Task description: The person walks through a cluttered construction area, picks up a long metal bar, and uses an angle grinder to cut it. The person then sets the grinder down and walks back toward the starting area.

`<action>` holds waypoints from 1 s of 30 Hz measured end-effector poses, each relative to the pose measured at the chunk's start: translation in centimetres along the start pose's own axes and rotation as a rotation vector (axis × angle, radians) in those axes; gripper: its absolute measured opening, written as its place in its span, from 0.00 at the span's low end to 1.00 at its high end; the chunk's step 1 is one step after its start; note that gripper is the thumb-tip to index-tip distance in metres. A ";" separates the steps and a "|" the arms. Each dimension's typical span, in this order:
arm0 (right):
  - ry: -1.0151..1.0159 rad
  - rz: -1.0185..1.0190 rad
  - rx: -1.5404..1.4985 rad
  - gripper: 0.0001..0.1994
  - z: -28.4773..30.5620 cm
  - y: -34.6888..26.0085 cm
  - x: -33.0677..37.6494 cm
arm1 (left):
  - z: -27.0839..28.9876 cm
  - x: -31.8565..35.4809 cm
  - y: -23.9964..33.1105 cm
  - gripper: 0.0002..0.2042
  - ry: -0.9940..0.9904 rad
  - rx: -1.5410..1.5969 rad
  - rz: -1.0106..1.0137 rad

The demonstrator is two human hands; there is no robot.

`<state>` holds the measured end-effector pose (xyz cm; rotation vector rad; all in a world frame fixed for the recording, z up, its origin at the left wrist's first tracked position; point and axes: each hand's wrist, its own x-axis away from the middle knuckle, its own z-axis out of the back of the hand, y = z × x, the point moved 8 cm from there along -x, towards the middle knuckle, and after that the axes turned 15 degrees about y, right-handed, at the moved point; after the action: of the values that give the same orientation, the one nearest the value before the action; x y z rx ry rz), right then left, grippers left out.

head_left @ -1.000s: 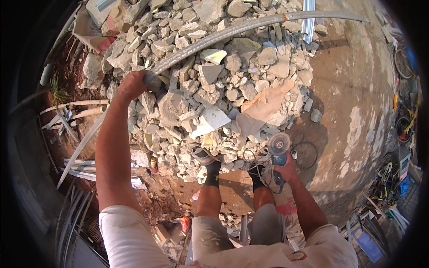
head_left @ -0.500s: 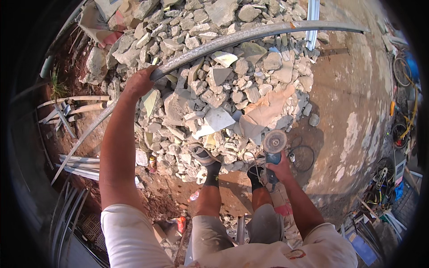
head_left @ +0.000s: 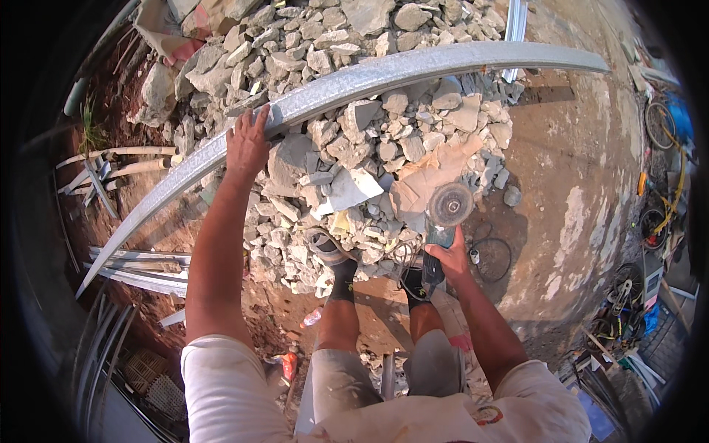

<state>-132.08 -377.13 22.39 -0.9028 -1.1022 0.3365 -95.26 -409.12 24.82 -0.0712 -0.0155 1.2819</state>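
A long galvanized metal channel (head_left: 384, 70) spans the rubble from the lower left to the far right, its broad face turned up. My left hand (head_left: 249, 144) grips its near edge left of the middle, with the fingers over the metal and the thumb side partly hidden. In my right hand (head_left: 454, 258) is an angle grinder (head_left: 441, 236), held by its teal body. Its round disc (head_left: 450, 204) points away from me, over the near right side of the rubble and apart from the channel. A cord loops beside my foot.
Broken concrete rubble (head_left: 347, 148) lies heaped in front of my feet. More metal profiles (head_left: 140, 269) lie at the left, near bamboo poles (head_left: 136, 170). A black cable (head_left: 493, 251) coils on the ground at right. Bicycles and scrap (head_left: 628, 295) line the far right.
The channel has rolled so its broad face shows, and its middle has shifted slightly nearer. My left hand has moved right and re-set its fingers. The grinder has risen slightly away from me.
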 end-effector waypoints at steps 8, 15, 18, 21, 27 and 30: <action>0.220 -0.083 -0.388 0.24 -2.2 -0.6 0.1 | 2.5 19.5 24.5 0.40 -0.520 1.118 0.304; 0.351 -0.191 -0.382 0.20 -1.6 -2.5 1.2 | 1.7 20.4 30.6 0.33 -0.390 1.336 0.668; 0.242 -0.097 -0.372 0.16 0.1 -3.9 1.4 | 0.7 22.4 32.7 0.35 -0.894 2.009 0.909; 0.031 -0.211 -0.455 0.24 -0.3 -4.3 1.2 | 2.6 24.3 34.2 0.38 -1.167 2.290 1.009; -0.048 -0.111 -0.341 0.31 0.5 -1.8 0.2 | 4.1 25.8 36.0 0.37 -1.319 2.428 1.025; 0.003 -0.272 -0.364 0.36 0.5 -3.5 1.3 | 3.2 26.3 35.2 0.33 -1.323 2.127 1.134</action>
<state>-132.56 -378.20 25.92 -1.0540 -1.2894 -0.0948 -121.61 -373.79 25.05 2.8847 0.2866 1.5124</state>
